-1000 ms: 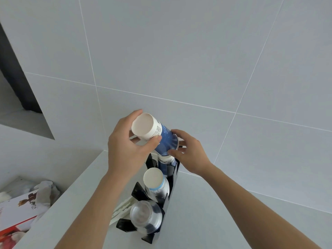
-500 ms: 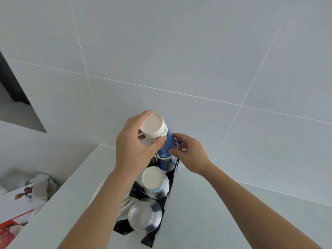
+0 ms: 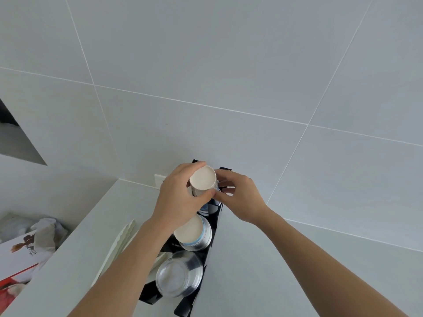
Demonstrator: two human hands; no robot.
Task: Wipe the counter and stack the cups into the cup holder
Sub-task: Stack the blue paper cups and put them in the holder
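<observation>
Plainly, you had your left hand (image 3: 180, 202) wrapped around the side of an upturned paper cup (image 3: 203, 180), thumb on the near wall and fingers curled round the far one, so its pale base faced you and its open mouth pointed down into the far slot of the black cup holder (image 3: 214, 221). That grip, to my eye, kept the cup square to the slot while it slid over whatever already sat there; a strip of blue print showed just beneath your thumb, though I could not tell whether it belonged to this cup or one under it. Your right hand (image 3: 240, 197) sat just beside it, fingertips pinched in against the cup's lower wall or the holder's edge, which of the two was hidden, and it looked like a steadying touch so the rack would not tip. Nearer you in the same rack stood a blue-banded paper cup (image 3: 194, 232), also base up, and nearest a stack of clear plastic cups (image 3: 176, 279), each in its own compartment. You had the holder standing on the white counter (image 3: 263, 271) close to the tiled wall. White ridged pieces (image 3: 119, 243) lay to its left.
</observation>
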